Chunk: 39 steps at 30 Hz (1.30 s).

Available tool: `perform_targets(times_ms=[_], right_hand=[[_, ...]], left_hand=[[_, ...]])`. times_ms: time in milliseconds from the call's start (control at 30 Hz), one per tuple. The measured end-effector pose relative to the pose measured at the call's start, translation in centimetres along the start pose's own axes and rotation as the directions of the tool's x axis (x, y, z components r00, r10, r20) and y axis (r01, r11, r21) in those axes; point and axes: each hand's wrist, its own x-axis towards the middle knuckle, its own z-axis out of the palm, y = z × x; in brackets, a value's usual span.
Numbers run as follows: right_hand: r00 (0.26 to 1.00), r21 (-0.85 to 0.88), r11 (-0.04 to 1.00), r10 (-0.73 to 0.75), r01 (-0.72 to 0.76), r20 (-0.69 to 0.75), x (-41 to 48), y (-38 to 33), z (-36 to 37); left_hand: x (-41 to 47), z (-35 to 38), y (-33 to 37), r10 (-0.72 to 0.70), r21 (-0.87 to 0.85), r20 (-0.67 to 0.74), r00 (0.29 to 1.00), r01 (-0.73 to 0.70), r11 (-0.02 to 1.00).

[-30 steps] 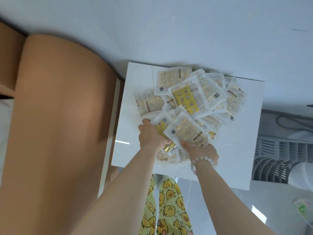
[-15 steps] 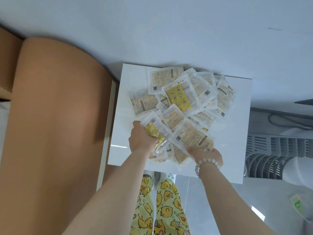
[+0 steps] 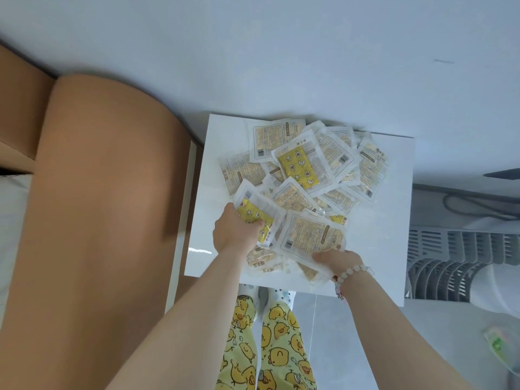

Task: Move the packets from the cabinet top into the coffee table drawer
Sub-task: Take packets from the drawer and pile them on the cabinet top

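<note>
Packets (image 3: 309, 175) are lying in a loose, overlapping heap across the white cabinet top (image 3: 391, 235), most of them clear pouches with pale printed labels, one showing a bright yellow panel with little cartoon shapes near the middle of the pile. The person is standing right against the near edge of the cabinet, both bare arms reaching forward over it. The left hand (image 3: 235, 235) is closing around a yellow-printed packet (image 3: 254, 212) at the near left side of the heap, its fingers curling under the pouch and out of sight while the knuckles are facing up. The right hand (image 3: 336, 258) is gripping the near edge of a pale-labelled packet (image 3: 311, 235) that is lying just beside the yellow one, the thumb pressing on top and the other fingers tucked beneath; more pouches are bunching under both hands at the cabinet's front edge. A beaded bracelet (image 3: 353, 273) is sitting on the right wrist. Below the arms, yellow-green trousers (image 3: 281, 342) printed with ducks are showing above a pale tiled floor (image 3: 351, 347). To the left of the cabinet a large tan padded headboard (image 3: 98, 220) is rising beside it, touching or nearly touching its side. To the right, a grey slatted appliance (image 3: 461, 266) is standing near the cabinet, with a dark cable (image 3: 478, 206) trailing behind it along the pale wall (image 3: 281, 52).
</note>
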Motion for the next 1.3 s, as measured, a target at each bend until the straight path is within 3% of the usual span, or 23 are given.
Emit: perform_targets(times_ms=[67, 100, 167, 233, 300, 367, 433, 467, 533, 567, 667, 767, 800, 867, 933, 1000, 1067, 1300], right_hand=[[1.0, 0.028, 0.999, -0.016, 0.016, -0.012, 0.1, 0.2, -0.2], [1.0, 0.154, 0.988, -0.012, 0.014, -0.014, 0.0, 0.6, -0.4], [0.999, 0.596, 0.803, 0.022, -0.002, -0.026, 0.1, 1.9, -0.5], [1.0, 0.777, 0.63, 0.011, 0.004, -0.015, -0.8, 2.7, -1.2], [1.0, 0.793, 0.609, -0.009, 0.005, 0.0, -2.7, 2.3, -2.7], [1.0, 0.697, 0.717, 0.007, -0.005, 0.0, -5.4, 1.1, -4.8], [0.99, 0.784, 0.62, 0.125, -0.029, -0.063, -7.1, 0.4, -6.8], [0.989, 0.772, 0.636, 0.111, 0.001, -0.093, -8.3, 0.2, -7.8], [0.998, 0.826, 0.56, -0.032, 0.067, -0.06, -10.1, 0.1, -9.4], [0.987, 0.815, 0.557, -0.088, 0.161, -0.135, -11.0, 0.6, -9.9], [0.965, 0.838, 0.479, -0.133, 0.261, -0.224, -14.1, 1.5, -12.2], [0.954, 0.815, 0.498, -0.116, 0.296, -0.276, -17.0, 1.2, -15.4], [0.965, 0.867, 0.428, -0.051, 0.254, -0.258, -18.5, 1.3, -16.5], [0.953, 0.858, 0.429, -0.022, 0.281, -0.302, -20.2, 1.8, -17.9], [0.934, 0.829, 0.43, -0.148, 0.358, -0.326, -20.6, 2.4, -18.7], [0.92, 0.856, 0.34, -0.166, 0.39, -0.354, -21.3, 3.2, -18.8], [0.91, 0.845, 0.337, -0.168, 0.415, -0.38, -21.9, 3.7, -18.7], [0.882, 0.867, 0.171, -0.14, 0.469, -0.449, -24.8, 4.5, -18.7]], left_hand=[[-0.2, -0.6, 0.4, 0.015, -0.037, -0.025, 1.0, -0.015, 0.999], [-0.3, -0.9, 0.6, 0.019, -0.066, -0.035, 0.999, -0.021, 0.998], [-0.7, -1.7, 1.3, 0.03, -0.124, -0.048, 0.998, -0.035, 0.992], [-1.3, -2.6, 2.1, 0.051, -0.162, -0.048, 0.998, -0.058, 0.985], [-2.1, -3.7, 3.1, 0.078, -0.188, -0.042, 0.996, -0.085, 0.978], [-3.3, -5.0, 4.4, 0.105, -0.19, -0.039, 0.994, -0.11, 0.976], [-4.4, -6.2, 5.8, 0.119, -0.191, -0.034, 0.992, -0.124, 0.974], [-4.9, -6.9, 6.7, 0.129, -0.195, -0.027, 0.991, -0.132, 0.972], [-6.0, -8.2, 8.6, 0.156, -0.179, -0.01, 0.988, -0.155, 0.972], [-6.8, -9.0, 9.7, 0.183, -0.162, -0.003, 0.983, -0.181, 0.97], [-9.3, -11.2, 13.4, 0.273, -0.15, -0.002, 0.962, -0.27, 0.951], [-11.6, -12.8, 16.8, 0.367, -0.117, -0.003, 0.93, -0.365, 0.924], [-12.4, -13.2, 17.6, 0.39, -0.109, -0.005, 0.921, -0.388, 0.915], [-13.6, -13.6, 18.9, 0.423, -0.108, -0.004, 0.906, -0.42, 0.901], [-14.5, -13.8, 19.9, 0.453, -0.109, 0.015, 0.891, -0.449, 0.887], [-15.2, -14.1, 20.8, 0.482, -0.121, 0.032, 0.876, -0.475, 0.871], [-15.8, -14.5, 21.6, 0.506, -0.139, 0.051, 0.861, -0.496, 0.857], [-17.1, -16.4, 23.9, 0.577, -0.172, 0.114, 0.809, -0.555, 0.813]])
